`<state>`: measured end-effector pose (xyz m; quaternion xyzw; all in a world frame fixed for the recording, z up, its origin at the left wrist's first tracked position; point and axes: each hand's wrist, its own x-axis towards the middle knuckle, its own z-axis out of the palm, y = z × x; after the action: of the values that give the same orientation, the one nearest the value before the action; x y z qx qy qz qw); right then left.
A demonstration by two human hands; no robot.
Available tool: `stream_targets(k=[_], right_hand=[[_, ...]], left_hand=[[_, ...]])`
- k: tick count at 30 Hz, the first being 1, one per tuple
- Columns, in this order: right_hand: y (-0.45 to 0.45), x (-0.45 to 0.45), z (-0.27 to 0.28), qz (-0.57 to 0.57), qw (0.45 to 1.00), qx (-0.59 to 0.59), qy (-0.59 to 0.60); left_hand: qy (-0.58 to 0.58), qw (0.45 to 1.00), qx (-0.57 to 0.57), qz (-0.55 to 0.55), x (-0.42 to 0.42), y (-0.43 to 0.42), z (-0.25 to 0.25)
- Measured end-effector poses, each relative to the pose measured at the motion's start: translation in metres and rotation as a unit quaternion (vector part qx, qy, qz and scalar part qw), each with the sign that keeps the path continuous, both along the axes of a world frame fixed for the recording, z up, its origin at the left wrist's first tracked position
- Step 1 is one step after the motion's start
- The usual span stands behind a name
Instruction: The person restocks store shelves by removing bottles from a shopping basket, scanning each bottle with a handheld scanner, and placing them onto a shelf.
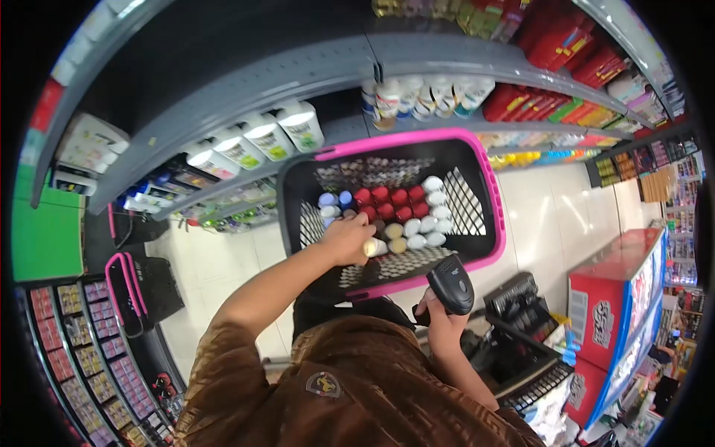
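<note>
A black shopping basket (491,197) with a pink rim holds rows of small capped bottles. Their caps are red (381,194), white (433,184), cream (397,244) and blue (345,198). My left hand (348,240) reaches over the near side into the basket, its fingers closed around a cream-capped bottle (375,247) that leans out of line with the others. Some fingertips are hidden among the bottles. Just outside the basket's near rim, my right hand (445,322) is wrapped around the handle of a black barcode scanner (451,286).
Grey shelves (328,65) ahead carry white bottles (299,125) and red packs (514,103). Black baskets with pink handles (123,287) stand on the floor at left. On the right are a black crate (521,350) and a red-and-blue display case (607,298).
</note>
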<state>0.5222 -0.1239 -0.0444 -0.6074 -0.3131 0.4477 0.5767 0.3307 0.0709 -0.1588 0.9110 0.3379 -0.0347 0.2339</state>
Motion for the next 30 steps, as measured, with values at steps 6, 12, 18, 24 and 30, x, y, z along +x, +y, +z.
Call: stream_targets(k=[6,12,18,24,30], right_hand=[[0.033,-0.012,0.004,-0.012,0.996,0.075,0.038],[0.050,-0.040,0.023,0.100,0.993,0.065,0.026],[0.050,-0.069,0.037,0.189,0.981,0.036,0.029],[0.045,-0.109,0.045,0.254,0.964,0.060,0.055],[0.069,-0.173,0.035,0.286,0.957,0.051,0.004]], left_hand=[[-0.411,0.895,-0.095,0.144,-0.098,-0.020,0.184],[-0.757,0.443,-0.316,0.361,-0.061,-0.066,0.141],[-0.678,0.347,-0.534,0.366,-0.076,-0.081,0.127],[-0.689,0.447,-0.412,0.394,-0.095,-0.093,0.151],[-0.671,0.507,-0.360,0.403,-0.151,-0.084,0.147]])
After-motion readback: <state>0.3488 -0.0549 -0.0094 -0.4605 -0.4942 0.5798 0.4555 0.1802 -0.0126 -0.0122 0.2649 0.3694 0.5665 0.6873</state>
